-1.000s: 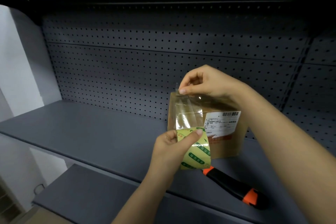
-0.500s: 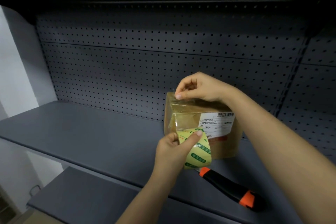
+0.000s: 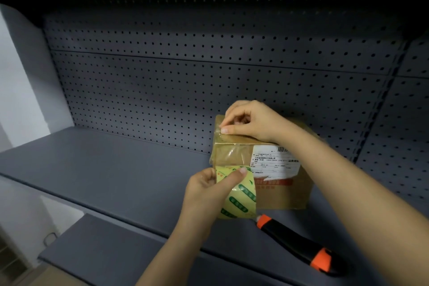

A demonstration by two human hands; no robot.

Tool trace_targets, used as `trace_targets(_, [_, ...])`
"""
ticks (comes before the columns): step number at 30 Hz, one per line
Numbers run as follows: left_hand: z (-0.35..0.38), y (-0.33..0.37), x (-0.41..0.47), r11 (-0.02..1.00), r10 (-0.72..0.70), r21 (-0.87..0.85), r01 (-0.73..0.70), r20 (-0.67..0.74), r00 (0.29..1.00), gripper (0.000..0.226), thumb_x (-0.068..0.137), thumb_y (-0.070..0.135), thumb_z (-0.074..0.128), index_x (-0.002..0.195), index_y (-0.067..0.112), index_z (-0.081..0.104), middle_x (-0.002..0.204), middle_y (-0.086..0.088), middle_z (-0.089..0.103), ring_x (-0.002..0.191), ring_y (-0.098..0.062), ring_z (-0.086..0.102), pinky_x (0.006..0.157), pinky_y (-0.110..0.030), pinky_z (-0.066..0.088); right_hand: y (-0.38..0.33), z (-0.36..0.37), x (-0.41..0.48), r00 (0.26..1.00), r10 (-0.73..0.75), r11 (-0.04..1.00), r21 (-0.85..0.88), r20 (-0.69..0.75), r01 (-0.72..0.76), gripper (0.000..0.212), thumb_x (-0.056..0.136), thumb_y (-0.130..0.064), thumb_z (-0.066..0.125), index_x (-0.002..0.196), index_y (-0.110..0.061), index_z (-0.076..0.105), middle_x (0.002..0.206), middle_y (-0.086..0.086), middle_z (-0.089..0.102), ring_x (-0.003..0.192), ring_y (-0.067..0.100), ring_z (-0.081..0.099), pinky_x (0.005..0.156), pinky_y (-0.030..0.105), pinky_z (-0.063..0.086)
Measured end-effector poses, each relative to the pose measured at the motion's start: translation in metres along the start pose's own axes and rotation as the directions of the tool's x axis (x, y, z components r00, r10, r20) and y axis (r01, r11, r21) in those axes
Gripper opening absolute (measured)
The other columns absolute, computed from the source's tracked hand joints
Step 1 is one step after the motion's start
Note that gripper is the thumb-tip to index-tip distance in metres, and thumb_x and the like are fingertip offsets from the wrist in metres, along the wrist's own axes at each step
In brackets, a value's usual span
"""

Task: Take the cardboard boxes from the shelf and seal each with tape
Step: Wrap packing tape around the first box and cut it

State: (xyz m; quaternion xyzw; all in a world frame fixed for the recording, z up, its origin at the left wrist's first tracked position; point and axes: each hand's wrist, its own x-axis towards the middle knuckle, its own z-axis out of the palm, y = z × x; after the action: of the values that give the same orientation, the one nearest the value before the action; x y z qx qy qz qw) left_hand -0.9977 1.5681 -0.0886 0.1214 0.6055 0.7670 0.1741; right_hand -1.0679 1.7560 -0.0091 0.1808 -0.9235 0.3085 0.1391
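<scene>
There is one cardboard box (image 3: 278,183), one roll of tape (image 3: 241,195), one utility knife (image 3: 294,241) and two bare hands in view. The box stands on the grey shelf (image 3: 116,169), right of centre and close to the perforated back panel (image 3: 162,90). Its labelled face is turned toward the person, with one white shipping label (image 3: 274,160) on the upper right of that face. The box is a little wider than it is tall, so its long axis runs left to right.

A clear strip of tape (image 3: 228,151) runs up the left part of the near face, from the roll to the box's top edge. The roll, yellowish with green marks, is held upright against the lower left of that face.

The left hand (image 3: 206,190) comes up from the near side, forearm angled up and to the right. Its fingers are curled round the roll, and the thumb lies across the roll's outer surface, pointing up and right. The right hand (image 3: 250,121) reaches in from the near right, its wrist bent over the top of the box. Its thumb and forefinger are drawn together on the strip's end at the top left edge, and the other fingers are curled in.

The knife, black with orange ends, lies on the shelf just in front of the box. Its long axis runs from near right to far left, one orange end close to the roll.
</scene>
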Motion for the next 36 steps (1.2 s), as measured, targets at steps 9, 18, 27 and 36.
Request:
trace_targets(9, [0.000, 0.001, 0.002, 1.000, -0.008, -0.014, 0.008, -0.023, 1.000, 0.028, 0.081, 0.025, 0.078, 0.097, 0.002, 0.073, 0.086, -0.013, 0.077, 0.075, -0.027, 0.075, 0.057, -0.030, 0.056, -0.004, -0.001, -0.005, 0.987, 0.097, 0.932, -0.336, -0.130, -0.136, 0.049, 0.093, -0.046, 0.059, 0.139, -0.028, 0.053, 0.116, -0.005, 0.054, 0.100, 0.011, 0.054, 0.087, 0.025, 0.043])
trace_targets(18, [-0.008, -0.006, 0.008, 0.994, 0.069, 0.087, -0.064, -0.049, 0.996, 0.032, 0.091, 0.042, 0.064, 0.098, 0.011, 0.069, 0.087, -0.007, 0.076, 0.078, -0.020, 0.073, 0.066, -0.032, 0.058, -0.034, 0.020, -0.044, 0.996, -0.019, 0.919, -0.392, 0.081, 0.050, 0.046, 0.103, -0.039, 0.040, 0.145, -0.021, 0.045, 0.151, -0.008, 0.042, 0.139, 0.002, 0.034, 0.112, 0.013, 0.020])
trace_targets(27, [-0.016, -0.008, 0.011, 0.960, 0.163, 0.238, -0.149, -0.042, 0.986, 0.041, 0.097, 0.036, 0.056, 0.084, -0.001, 0.066, 0.068, -0.006, 0.069, 0.065, -0.019, 0.068, 0.060, -0.033, 0.057, -0.021, 0.039, -0.032, 0.991, -0.048, 0.935, -0.355, -0.125, 0.000, 0.042, 0.097, -0.049, 0.049, 0.129, -0.026, 0.062, 0.136, -0.012, 0.057, 0.131, -0.001, 0.045, 0.110, 0.030, 0.040])
trace_targets(36, [-0.021, -0.019, 0.019, 0.970, 0.007, 0.244, 0.020, -0.111, 0.994, 0.052, 0.095, 0.043, 0.060, 0.086, -0.008, 0.068, 0.082, -0.020, 0.074, 0.079, -0.035, 0.072, 0.075, -0.047, 0.059, -0.015, 0.054, -0.039, 0.917, -0.300, 0.822, -0.558, -0.263, 0.109, 0.039, 0.092, -0.043, 0.053, 0.111, -0.018, 0.074, 0.110, 0.000, 0.073, 0.104, 0.014, 0.069, 0.080, 0.039, 0.061])
